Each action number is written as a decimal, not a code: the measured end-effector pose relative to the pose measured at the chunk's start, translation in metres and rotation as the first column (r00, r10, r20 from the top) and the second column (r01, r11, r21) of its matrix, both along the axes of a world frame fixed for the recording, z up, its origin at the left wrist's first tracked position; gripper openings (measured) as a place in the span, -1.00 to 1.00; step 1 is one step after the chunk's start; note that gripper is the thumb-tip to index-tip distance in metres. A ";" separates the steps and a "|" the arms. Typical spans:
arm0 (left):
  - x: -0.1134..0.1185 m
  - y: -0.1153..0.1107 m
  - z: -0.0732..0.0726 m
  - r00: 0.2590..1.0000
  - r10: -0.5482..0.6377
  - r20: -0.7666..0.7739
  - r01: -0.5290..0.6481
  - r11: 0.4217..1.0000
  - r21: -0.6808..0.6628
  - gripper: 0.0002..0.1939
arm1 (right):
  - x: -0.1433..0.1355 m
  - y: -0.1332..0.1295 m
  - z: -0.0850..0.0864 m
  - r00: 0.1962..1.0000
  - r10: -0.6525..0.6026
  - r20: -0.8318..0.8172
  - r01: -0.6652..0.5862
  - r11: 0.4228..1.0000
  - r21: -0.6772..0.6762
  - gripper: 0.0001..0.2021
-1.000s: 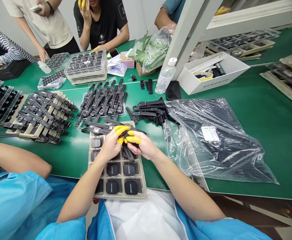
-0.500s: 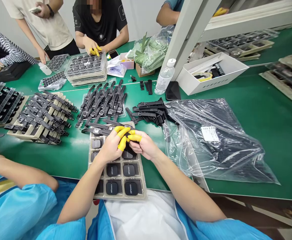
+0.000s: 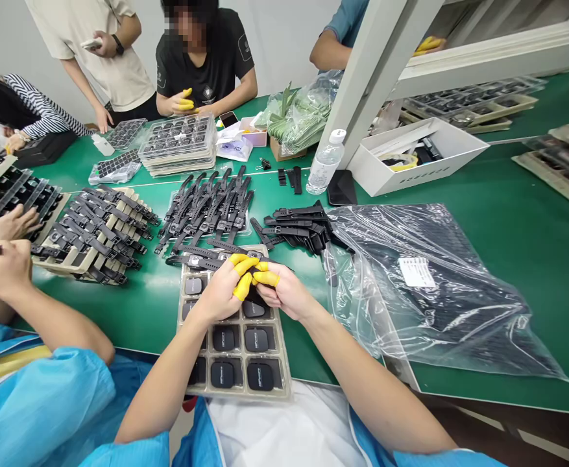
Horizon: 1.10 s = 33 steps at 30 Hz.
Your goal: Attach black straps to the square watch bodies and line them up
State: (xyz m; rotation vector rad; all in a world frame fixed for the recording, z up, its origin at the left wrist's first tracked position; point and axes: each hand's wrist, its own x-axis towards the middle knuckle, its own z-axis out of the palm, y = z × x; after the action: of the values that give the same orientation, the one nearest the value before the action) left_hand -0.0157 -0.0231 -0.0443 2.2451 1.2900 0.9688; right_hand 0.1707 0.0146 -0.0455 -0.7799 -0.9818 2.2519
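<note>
My left hand and my right hand meet over the beige tray, yellow covers on several fingertips. Pinched between the two is a black watch part, mostly hidden by the fingers, so I cannot tell whether it is a strap or a case. Black square watch pieces lie in the tray's compartments below my wrists. Across the tray's far end rest watches with black straps. Just beyond my right hand is a heap of loose black straps.
A clear bag of black straps covers the table at right. Strapped watches lie ahead, and another loaded tray is at left. A water bottle and white box stand behind. A co-worker's hands are at left.
The camera view has shifted slightly. My hands stay together over the tray on the black watch part. At left, a co-worker's hands have come into view; the co-worker opposite has lifted a hand off the stacked trays.
</note>
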 end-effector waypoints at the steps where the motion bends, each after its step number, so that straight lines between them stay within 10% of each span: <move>1: 0.000 0.000 0.000 1.000 -0.004 0.010 0.004 1.000 -0.003 -0.57 | 0.000 0.000 0.000 1.000 -0.001 0.001 0.001 1.000 0.010 -0.73; 7: 0.001 -0.001 0.001 0.990 -0.037 0.135 0.036 0.999 0.012 -0.47 | 0.000 -0.001 -0.002 0.999 -0.042 -0.025 0.046 0.982 0.183 -0.64; 14: 0.001 -0.004 0.016 0.987 0.110 0.117 -0.122 0.987 0.100 -0.53 | 0.005 0.001 -0.007 0.961 -0.248 0.126 0.129 0.798 0.589 -0.67; 22: -0.026 -0.007 0.045 0.958 0.277 0.068 -0.275 0.961 -0.034 -0.58 | 0.005 0.001 -0.013 0.917 -0.320 0.236 0.040 0.666 0.745 -0.69; 33: -0.059 -0.010 0.072 0.928 0.186 -0.323 -0.270 0.933 -0.239 -0.63 | 0.003 0.005 -0.026 0.810 -0.566 0.153 -0.050 0.193 0.980 -0.70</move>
State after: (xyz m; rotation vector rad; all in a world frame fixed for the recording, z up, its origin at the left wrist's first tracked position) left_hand -0.0743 -0.0328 0.0277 2.1013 1.7337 0.4873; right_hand 0.1737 0.0200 -0.0714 -0.7932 -1.9850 0.6635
